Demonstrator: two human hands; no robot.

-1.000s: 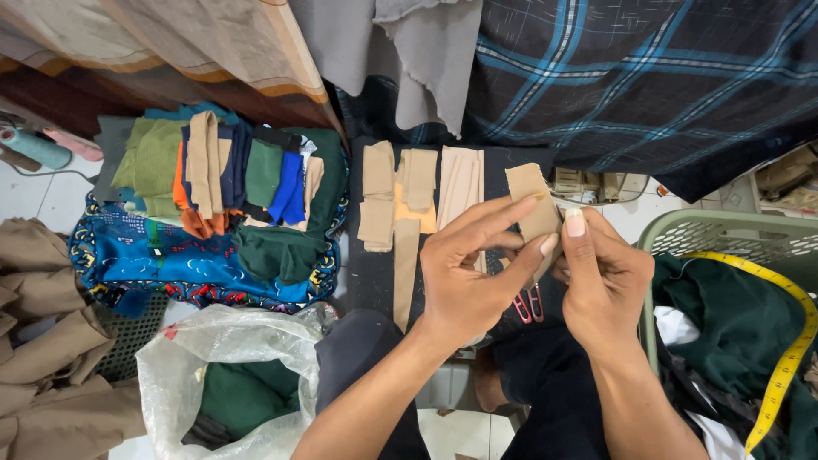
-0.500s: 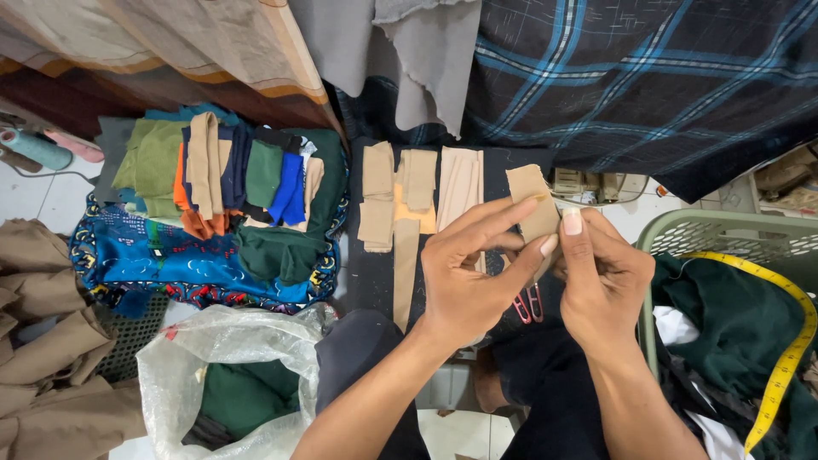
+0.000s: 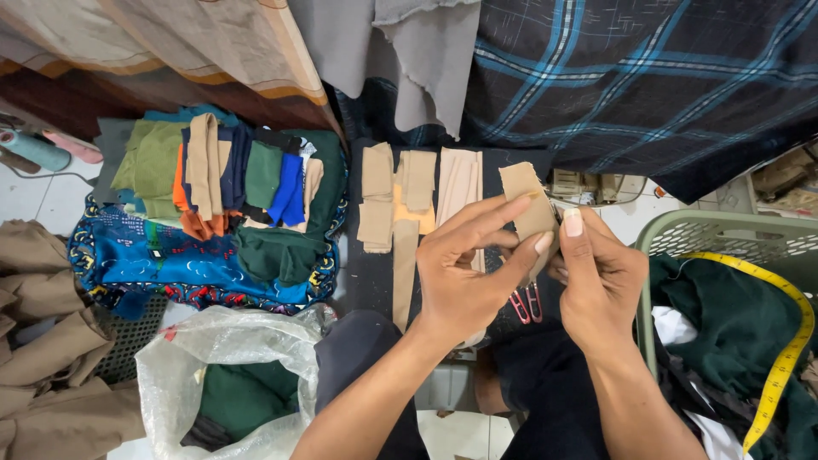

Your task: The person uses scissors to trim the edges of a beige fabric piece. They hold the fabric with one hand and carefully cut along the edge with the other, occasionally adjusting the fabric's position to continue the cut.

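Note:
My left hand [image 3: 464,268] and my right hand [image 3: 599,281] both pinch a small tan fabric piece [image 3: 526,194] and hold it upright between them above a dark cloth surface [image 3: 368,273]. Beneath my hands lie small scissors with red handles [image 3: 527,304], partly hidden. Several more tan fabric strips [image 3: 415,192] lie flat on the dark cloth just left of my hands.
A stack of folded cloth scraps [image 3: 221,175] in green, orange, navy and blue rests on blue patterned fabric [image 3: 170,264]. A clear plastic bag [image 3: 230,379] holds green cloth. A grey-green basket [image 3: 724,238] at right holds dark green fabric and a yellow measuring tape [image 3: 780,341]. Plaid cloth [image 3: 648,77] hangs behind.

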